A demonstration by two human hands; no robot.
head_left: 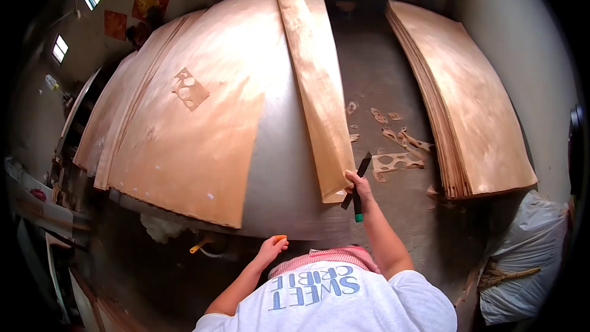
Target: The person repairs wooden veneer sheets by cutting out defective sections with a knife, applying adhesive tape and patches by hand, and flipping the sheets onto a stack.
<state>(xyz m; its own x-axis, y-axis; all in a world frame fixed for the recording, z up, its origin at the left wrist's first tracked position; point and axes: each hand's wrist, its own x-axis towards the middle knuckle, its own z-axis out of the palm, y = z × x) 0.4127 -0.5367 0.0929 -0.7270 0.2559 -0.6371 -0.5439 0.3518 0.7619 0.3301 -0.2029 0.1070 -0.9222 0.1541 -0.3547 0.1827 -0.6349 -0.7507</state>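
Observation:
My right hand [358,184] is closed at the near corner of a long, thin wood veneer sheet [313,86], which is curled over along its length. The same hand also has a dark, straight-edged tool with a green end [358,214]; its exact kind is unclear. My left hand [272,250] is closed near the near edge of the work table, with a small orange object [280,238] at its fingers that I cannot identify. Left of the curled sheet lies a wide stack of veneer [203,129], and a strip of grey tabletop [276,166] shows between them.
A tall veneer stack [473,98] stands at the right, by the wall. Cut scraps with holes [399,161] are on the floor between. A holed scrap [192,90] rests on the wide stack. A white plastic sack [522,258] sits at the lower right.

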